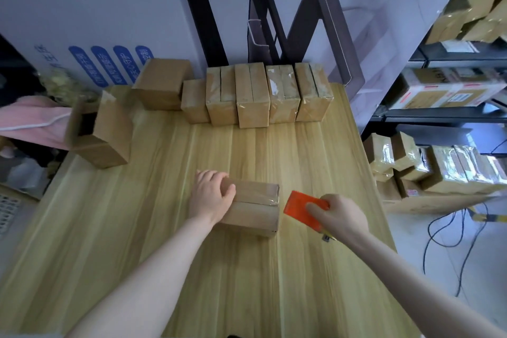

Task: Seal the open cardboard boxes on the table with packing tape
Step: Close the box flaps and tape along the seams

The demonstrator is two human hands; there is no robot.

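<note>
A small cardboard box (253, 207) lies on the wooden table (164, 228), flaps closed, with clear tape along its top seam and over its right end. My left hand (210, 195) grips the box's left end, fingers curled over the top edge. Just right of the box, my right hand (338, 215) holds an orange tape dispenser (301, 207), a little apart from the box. An open cardboard box (100, 133) lies on its side at the table's left edge.
A row of several taped boxes (263, 96) stands along the table's far edge, with a plain box (162, 85) to their left. Dark paper bags (271, 25) lean on the wall. Shelves and the floor at right hold more parcels (444, 170) and cables.
</note>
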